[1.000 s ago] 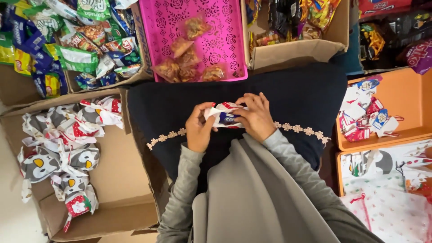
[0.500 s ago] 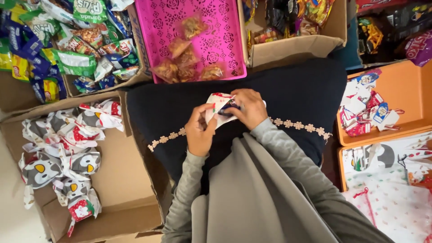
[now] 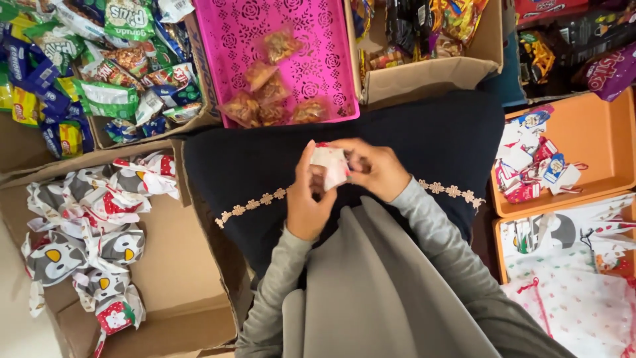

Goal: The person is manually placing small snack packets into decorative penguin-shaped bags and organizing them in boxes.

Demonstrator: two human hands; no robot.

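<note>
Both hands meet over the dark cloth [image 3: 424,142] on the person's lap. The left hand [image 3: 310,199] and right hand [image 3: 376,169] are closed around a small white and red bag [image 3: 330,162], pinched between their fingers, just below the pink tray [image 3: 291,26] of snack packets [image 3: 271,93]

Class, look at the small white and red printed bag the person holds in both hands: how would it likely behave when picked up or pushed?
The printed bag is probably floppy: it creases between the left hand and right hand. It seems light, pinched by fingertips alone. It likely would not roll, since the similar filled bags in the cardboard box lie slumped.
</note>
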